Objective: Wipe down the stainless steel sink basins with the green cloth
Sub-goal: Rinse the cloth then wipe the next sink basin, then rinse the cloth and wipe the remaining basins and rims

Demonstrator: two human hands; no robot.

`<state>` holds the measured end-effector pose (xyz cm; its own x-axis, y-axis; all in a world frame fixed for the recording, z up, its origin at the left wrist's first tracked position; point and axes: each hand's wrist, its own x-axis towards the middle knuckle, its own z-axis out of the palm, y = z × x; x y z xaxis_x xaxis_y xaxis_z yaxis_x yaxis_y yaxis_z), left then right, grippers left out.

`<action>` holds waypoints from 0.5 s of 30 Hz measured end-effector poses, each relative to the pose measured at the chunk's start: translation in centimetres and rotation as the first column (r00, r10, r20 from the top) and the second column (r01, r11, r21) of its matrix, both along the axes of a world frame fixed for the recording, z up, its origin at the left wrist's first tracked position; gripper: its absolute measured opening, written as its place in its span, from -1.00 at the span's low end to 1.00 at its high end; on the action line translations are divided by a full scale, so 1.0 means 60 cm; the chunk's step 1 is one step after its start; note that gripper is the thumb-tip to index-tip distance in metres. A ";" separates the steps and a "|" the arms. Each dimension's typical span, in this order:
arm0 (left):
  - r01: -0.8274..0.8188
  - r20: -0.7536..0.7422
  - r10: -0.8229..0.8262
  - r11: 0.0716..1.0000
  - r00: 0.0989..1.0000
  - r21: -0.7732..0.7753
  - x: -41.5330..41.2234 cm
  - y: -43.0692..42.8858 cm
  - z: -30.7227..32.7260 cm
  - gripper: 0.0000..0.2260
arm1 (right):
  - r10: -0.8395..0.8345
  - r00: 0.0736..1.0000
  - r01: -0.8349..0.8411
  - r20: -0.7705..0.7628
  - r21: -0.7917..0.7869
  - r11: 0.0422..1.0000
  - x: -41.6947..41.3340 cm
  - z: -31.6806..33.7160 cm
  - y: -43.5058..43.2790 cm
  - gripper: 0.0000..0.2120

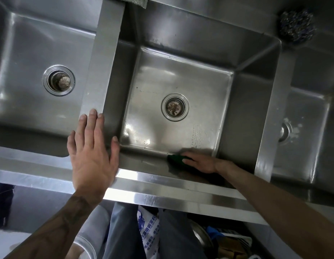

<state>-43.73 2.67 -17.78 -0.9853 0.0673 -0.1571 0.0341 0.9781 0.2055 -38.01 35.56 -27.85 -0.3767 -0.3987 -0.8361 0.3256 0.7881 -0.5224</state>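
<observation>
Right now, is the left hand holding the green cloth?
No, the right hand holds the green cloth in the middle basin; the left hand rests flat on the rim.

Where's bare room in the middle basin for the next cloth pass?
Floor bare all round the drain, up to the far wall. Crowded: near wall, where the right hand holds the cloth; left hand rests on the divider.

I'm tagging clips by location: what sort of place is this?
Likely a commercial kitchen's wash-up area: a stainless steel unit with three sink basins side by side, a steel wool scourer on its back ledge, and the right hand holding a green cloth in the middle basin.
</observation>
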 end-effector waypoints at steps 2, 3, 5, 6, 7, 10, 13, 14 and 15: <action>0.014 0.007 -0.014 1.000 1.000 0.015 -0.002 0.000 0.000 -0.38 | 0.006 1.000 -0.005 -0.014 0.041 0.999 -0.002 -0.010 -0.003 -0.63; 0.016 0.016 -0.017 1.000 1.000 0.021 -0.002 -0.001 -0.002 -0.38 | 0.001 1.000 -0.001 -0.022 0.033 0.999 -0.002 0.002 -0.005 -0.63; 0.040 0.013 -0.041 0.999 0.999 0.034 0.001 -0.004 -0.002 -0.40 | -0.054 0.998 0.054 0.013 0.010 0.999 0.004 0.038 -0.002 -0.63; 0.074 -0.011 -0.073 0.996 0.997 0.058 0.003 -0.005 -0.003 -0.43 | -0.084 0.996 0.084 0.043 -0.006 0.996 0.007 0.058 0.000 -0.64; 0.129 -0.046 -0.125 0.988 0.991 0.088 0.006 -0.003 -0.004 -0.48 | -0.110 0.991 0.112 0.070 -0.028 0.993 0.009 0.080 0.001 -0.65; 0.271 -0.077 -0.260 0.931 0.963 0.246 0.023 0.039 -0.001 -0.63 | -0.250 0.966 0.255 0.064 -0.095 0.962 0.005 0.132 -0.005 -0.66; 0.289 0.168 -0.362 0.893 0.917 0.346 0.039 0.131 -0.003 -0.61 | -0.528 0.849 0.525 0.001 -0.117 0.843 -0.003 0.151 -0.025 -0.71; 0.238 0.292 -0.358 0.895 0.887 0.376 0.041 0.162 -0.008 -0.55 | -0.625 0.780 0.617 -0.014 -0.141 0.774 -0.006 0.152 -0.034 -0.74; 0.140 0.418 -0.326 0.898 0.848 0.417 0.040 0.187 -0.013 -0.48 | -0.707 0.707 0.696 -0.018 -0.160 0.700 -0.006 0.147 -0.042 -0.77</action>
<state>-41.36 13.89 -18.59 -0.7458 0.4284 -0.5102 0.0609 0.8065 0.5881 -38.39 33.06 -19.02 -0.6489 -0.0966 -0.7547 0.7129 0.2696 -0.6474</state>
